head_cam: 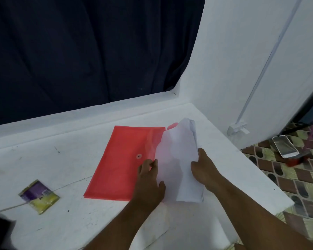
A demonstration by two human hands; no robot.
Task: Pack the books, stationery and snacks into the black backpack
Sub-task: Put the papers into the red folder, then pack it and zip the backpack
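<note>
Document envelope (123,159): lies flat on the bench (61,156), near its middle, flap end to the right.
Sheaf of paper (179,159): at the envelope's right end, overlapping its opening, partly raised off the bench.
Left hand (148,175): on the envelope's right edge, just left of the paper, fingertips at the opening.
Right hand (204,168): on the paper's right edge, right of the left hand.
Snack packet (39,196): on the bench, well left of the envelope, nearer the front.
Curtain (79,51): behind the bench.
Wall (242,60): right of the curtain, behind the bench's right end.
Phone (285,146): on the floor (287,183), right of the bench.
</note>
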